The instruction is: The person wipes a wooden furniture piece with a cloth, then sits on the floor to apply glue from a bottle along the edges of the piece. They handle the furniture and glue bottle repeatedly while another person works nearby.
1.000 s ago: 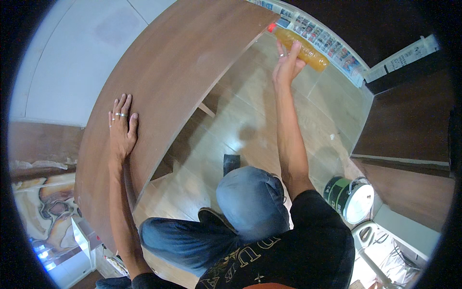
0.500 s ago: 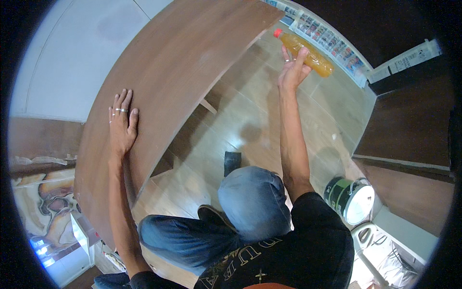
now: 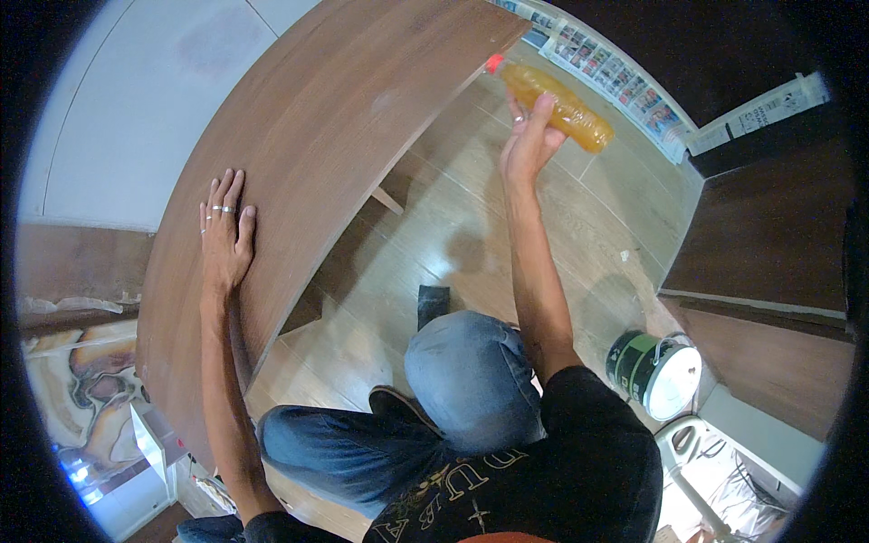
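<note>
My left hand lies flat on a brown wood-grain panel, its fingers stretched out and rings on some of them. In my right hand is a clear plastic bottle with a red cap and yellow-orange liquid inside. It is tilted over the floor, its capped end toward the panel's far right edge. My thumb rests along the bottle's near side; part of my grip is hidden behind it.
Wood-look tiles cover the floor. A small black block lies before my knee. To the right stands a green-and-black paint bucket with a white lid. Printed paper strips line the dark wall's foot. A white panel borders the far left.
My right hand has shifted left with the bottle, bringing its red cap closer to the panel's edge. The left hand stays on the panel.
</note>
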A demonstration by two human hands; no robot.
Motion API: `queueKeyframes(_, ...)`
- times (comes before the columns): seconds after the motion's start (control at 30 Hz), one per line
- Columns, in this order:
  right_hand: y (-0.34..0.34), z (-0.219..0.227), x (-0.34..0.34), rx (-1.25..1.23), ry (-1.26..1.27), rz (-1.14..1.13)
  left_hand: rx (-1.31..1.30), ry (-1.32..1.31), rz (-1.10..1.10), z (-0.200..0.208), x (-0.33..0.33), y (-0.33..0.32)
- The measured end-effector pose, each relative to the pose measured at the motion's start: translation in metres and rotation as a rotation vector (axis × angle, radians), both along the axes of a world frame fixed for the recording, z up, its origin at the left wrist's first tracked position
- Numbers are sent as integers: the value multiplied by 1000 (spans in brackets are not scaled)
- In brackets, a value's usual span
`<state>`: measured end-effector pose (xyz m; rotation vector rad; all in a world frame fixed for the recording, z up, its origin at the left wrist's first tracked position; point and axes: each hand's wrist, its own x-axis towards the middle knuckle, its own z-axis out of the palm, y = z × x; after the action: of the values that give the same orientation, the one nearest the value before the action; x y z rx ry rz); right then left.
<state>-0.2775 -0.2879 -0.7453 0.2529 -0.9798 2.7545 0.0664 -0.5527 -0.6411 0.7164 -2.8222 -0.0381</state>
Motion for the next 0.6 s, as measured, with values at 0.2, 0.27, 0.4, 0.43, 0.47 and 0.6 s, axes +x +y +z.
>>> queueKeyframes(0.2,2,7,-16,109,29,-40,17,-11,-1,5,3,5)
queueKeyframes(0.27,3,9,-24,85,-4,-37,7,-7,-8,3,0,2)
queueKeyframes(0.4,4,5,-9,132,76,-55,10,-11,-3,-1,4,-1)
queueKeyframes(0.43,2,1,-13,140,92,-69,13,-10,1,3,5,1)
queueKeyframes(0.47,3,2,-30,150,119,-95,18,1,-8,4,1,1)
queueKeyframes(0.6,6,12,-54,92,95,-73,-8,-23,-11,2,0,-2)
